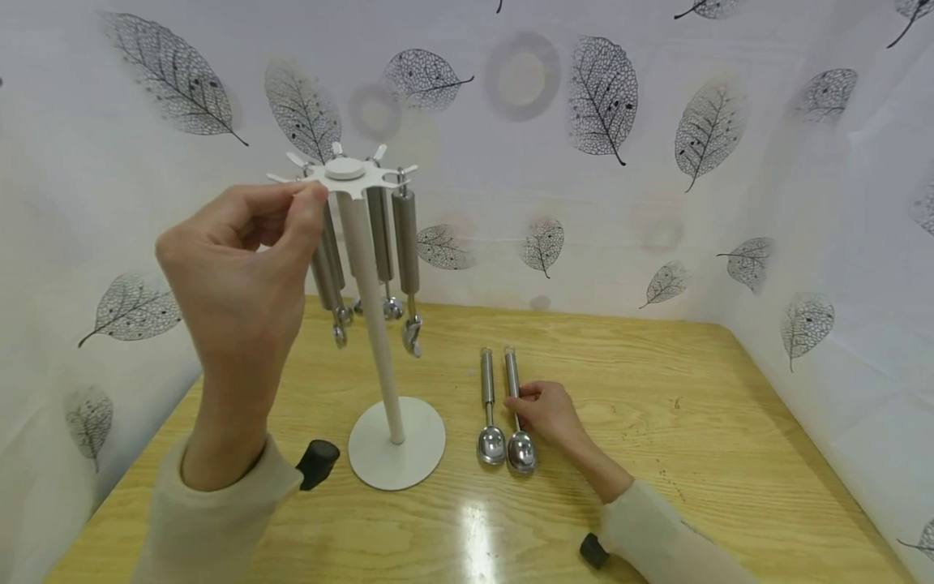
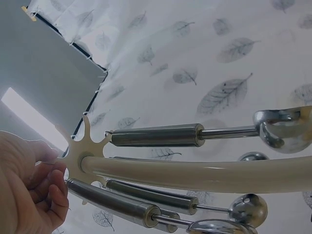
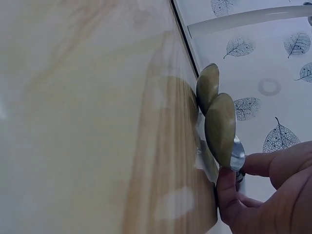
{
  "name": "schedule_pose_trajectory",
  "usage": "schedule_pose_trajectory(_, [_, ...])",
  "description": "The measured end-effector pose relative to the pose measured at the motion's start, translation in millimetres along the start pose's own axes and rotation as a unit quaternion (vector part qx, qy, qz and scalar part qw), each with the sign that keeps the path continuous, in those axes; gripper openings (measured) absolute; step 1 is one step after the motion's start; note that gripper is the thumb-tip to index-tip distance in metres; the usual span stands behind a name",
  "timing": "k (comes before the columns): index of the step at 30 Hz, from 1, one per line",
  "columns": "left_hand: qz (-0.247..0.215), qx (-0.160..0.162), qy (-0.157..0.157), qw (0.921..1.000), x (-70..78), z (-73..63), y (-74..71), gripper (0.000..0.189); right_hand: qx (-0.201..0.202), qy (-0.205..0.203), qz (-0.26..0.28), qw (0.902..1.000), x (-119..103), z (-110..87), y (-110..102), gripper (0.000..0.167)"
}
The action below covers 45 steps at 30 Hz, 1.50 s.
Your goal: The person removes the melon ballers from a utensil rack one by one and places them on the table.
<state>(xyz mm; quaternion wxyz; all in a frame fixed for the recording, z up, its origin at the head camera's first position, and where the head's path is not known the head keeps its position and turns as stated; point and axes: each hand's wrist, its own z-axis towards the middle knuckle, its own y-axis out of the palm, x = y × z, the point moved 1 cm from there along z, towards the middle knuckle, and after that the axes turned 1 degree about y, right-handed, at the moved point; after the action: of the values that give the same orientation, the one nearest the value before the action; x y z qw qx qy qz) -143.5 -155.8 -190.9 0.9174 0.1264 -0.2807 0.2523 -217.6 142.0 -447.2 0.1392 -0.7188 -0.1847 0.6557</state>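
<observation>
A white utensil rack (image 1: 370, 292) stands on the table, with several metal scoops (image 1: 405, 243) hanging from its hooked top plate. My left hand (image 1: 248, 251) pinches the near-left edge of that plate between thumb and fingers; the left wrist view shows the thumb and fingertips at the hooks (image 2: 87, 131). Two ice cream scoops lie side by side to the right of the round base (image 1: 430, 442). With its thumb and fingers my right hand (image 1: 549, 412) pinches the handle of the right-hand ice cream scoop (image 1: 521, 451). The other ice cream scoop (image 1: 490, 444) lies just left of it.
The wooden table (image 1: 657, 389) runs back to a white curtain (image 1: 481, 186) printed with leaves, which also borders its sides. Black wrist straps or mounts (image 1: 318, 464) stick out beside both sleeves. Small dark specks mark the tabletop right of my right hand.
</observation>
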Motion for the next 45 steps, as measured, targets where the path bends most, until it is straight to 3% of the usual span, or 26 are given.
schedule_pose_trajectory(9, [0.001,-0.009,0.004,1.0,-0.7,-0.2,-1.3,0.022,-0.002,0.002,-0.035,0.9994,-2.4,4.6,1.3,0.026])
schedule_pose_trajectory(16, [0.001,-0.008,-0.01,0.9999,0.3,-0.9,-1.4,0.019,-0.004,0.006,-0.049,0.9987,-2.2,5.5,2.3,0.027])
schedule_pose_trajectory(30, [0.002,-0.01,0.008,0.9999,-2.6,-0.5,-1.3,0.023,0.002,-0.006,-0.054,0.9985,-2.5,8.3,2.0,0.037])
schedule_pose_trajectory(45, [-0.008,0.002,0.002,1.0,-1.3,0.3,-0.2,0.017,0.003,-0.017,-0.065,0.9977,-14.2,8.6,-14.8,0.037])
